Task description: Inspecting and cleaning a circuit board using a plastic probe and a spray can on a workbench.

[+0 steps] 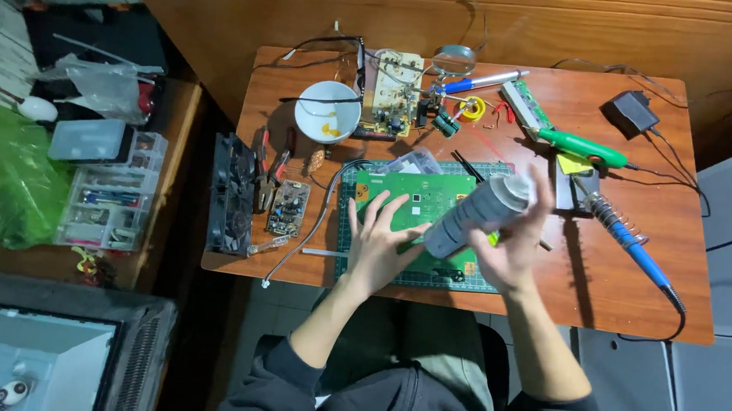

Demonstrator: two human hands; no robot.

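Observation:
My right hand (512,244) grips a grey spray can (475,214) with a white cap, held tilted over a green circuit board (413,202). The board lies on a dark green cutting mat (417,276) at the front of the wooden table (615,280). My left hand (381,242) rests flat on the board with fingers spread, just left of the can.
A blue soldering iron on its coil stand (627,234) and a green-handled tool (585,147) lie to the right. A white bowl (328,110), another circuit board (394,93), pliers (271,170), a small brown board (288,207) and a black fan (229,193) sit left and behind. Plastic parts drawers (108,194) stand far left.

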